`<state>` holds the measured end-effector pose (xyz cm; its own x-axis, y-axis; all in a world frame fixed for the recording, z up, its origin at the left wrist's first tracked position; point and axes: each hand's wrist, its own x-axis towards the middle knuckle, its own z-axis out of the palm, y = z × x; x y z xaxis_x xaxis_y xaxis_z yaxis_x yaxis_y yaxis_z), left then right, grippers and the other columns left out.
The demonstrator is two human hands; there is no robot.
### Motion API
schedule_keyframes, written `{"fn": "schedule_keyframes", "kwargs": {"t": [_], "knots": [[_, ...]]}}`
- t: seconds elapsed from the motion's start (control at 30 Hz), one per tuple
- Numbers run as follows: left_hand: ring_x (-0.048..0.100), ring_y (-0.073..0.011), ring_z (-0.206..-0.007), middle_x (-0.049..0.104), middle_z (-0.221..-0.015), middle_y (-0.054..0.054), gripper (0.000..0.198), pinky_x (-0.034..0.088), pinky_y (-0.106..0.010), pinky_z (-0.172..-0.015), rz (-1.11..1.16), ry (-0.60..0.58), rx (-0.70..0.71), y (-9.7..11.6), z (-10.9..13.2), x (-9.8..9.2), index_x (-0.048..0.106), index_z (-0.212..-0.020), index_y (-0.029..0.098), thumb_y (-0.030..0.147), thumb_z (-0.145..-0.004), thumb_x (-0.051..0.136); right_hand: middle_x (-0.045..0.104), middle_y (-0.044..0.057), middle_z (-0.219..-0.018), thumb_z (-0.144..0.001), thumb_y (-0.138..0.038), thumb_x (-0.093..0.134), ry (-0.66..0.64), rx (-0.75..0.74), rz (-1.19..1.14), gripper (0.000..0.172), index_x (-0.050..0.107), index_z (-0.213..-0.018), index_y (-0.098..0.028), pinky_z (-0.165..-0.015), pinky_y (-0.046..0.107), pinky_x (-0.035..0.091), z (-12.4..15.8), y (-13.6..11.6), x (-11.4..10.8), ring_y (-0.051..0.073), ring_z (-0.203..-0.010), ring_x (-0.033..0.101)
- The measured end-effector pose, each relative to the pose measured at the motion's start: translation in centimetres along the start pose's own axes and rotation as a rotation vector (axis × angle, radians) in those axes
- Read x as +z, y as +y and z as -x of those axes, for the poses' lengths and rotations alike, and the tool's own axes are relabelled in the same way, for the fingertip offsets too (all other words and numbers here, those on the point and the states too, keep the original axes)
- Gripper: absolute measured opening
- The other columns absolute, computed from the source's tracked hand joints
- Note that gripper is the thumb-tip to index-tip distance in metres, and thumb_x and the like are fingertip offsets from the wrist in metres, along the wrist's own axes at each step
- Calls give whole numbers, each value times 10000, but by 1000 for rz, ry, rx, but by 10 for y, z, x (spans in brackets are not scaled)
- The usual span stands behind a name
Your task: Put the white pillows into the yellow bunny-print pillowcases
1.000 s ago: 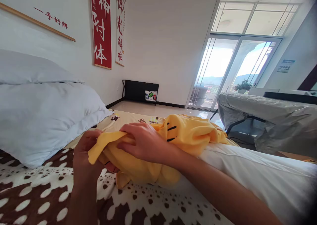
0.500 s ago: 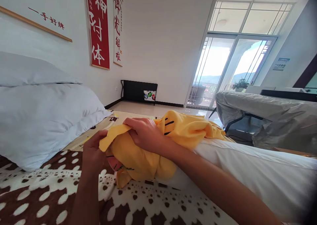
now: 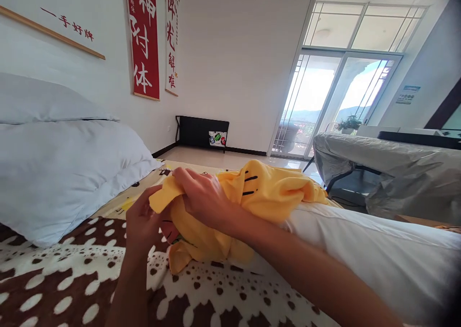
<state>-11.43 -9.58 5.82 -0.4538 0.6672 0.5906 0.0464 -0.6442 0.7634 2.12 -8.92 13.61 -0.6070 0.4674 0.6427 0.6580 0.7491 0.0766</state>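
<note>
A yellow cloth (image 3: 273, 187) with black line marks and a pink patch lies bunched over the end of a white cushion or pillow (image 3: 342, 231). My left hand (image 3: 142, 221) pinches the cloth's edge at its left end. Just to the right, my right hand (image 3: 201, 195) grips the same folded edge from above, knuckles up. A flap of the cloth stands up between the two hands. Some of my left fingertips are hidden behind the fabric.
White pillows (image 3: 72, 168) are stacked at the left on a brown and white spotted blanket (image 3: 201, 293). Beyond the bed are a black folded frame (image 3: 194, 132) by the wall, a plastic-covered piece of furniture (image 3: 396, 159) at the right, and glass doors (image 3: 324, 96).
My right hand has shifted slightly left along the edge, and my left hand a little right, so they are closer together. The cloth has bunched up more between them.
</note>
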Motion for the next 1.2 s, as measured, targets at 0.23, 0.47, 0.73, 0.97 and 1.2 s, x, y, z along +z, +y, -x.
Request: {"fn": "schedule_keyframes", "kwargs": {"t": [0.23, 0.47, 0.73, 0.97, 1.2], "knots": [[589, -180, -763, 662, -819, -25, 244, 464, -238, -654, -94, -330, 36, -17, -5, -4, 644, -899, 184, 333, -717, 708, 570, -4, -744, -844, -70, 394, 162, -115, 207, 206, 535, -912, -203, -603, 264, 265, 3, 28, -18, 120, -652, 476], [507, -136, -595, 577, -600, 0, 251, 412, -223, -555, -68, -202, 18, -20, 5, 11, 622, -760, 175, 420, -808, 599, 585, 13, -732, -821, -92, 367, 320, -121, 131, 220, 555, -868, -197, -649, 258, 315, 5, 37, -24, 124, -632, 457], [489, -94, -475, 545, -541, 43, 328, 396, -186, -470, 319, 62, -163, -26, 6, 28, 586, -767, 195, 510, -726, 666, 604, -20, -751, -716, -116, 386, 204, 70, -228, 326, 580, -953, -226, -615, 209, 355, 7, 23, -46, 120, -657, 498], [346, -72, -317, 423, -387, 66, 406, 275, -187, -333, 238, -105, -227, -39, 4, 25, 554, -677, 186, 583, -713, 630, 617, -34, -742, -729, -140, 415, 159, 94, -361, 303, 598, -956, -222, -622, 196, 365, 7, 26, -42, 111, -656, 515], [578, -221, -493, 594, -481, -53, 257, 471, -311, -449, 161, -672, -449, -46, -4, -4, 648, -586, 158, 330, -503, 819, 596, -37, -704, -741, -172, 425, 169, 128, -305, 265, 602, -931, -226, -600, 200, 342, 3, 33, -39, 111, -635, 488]]}}
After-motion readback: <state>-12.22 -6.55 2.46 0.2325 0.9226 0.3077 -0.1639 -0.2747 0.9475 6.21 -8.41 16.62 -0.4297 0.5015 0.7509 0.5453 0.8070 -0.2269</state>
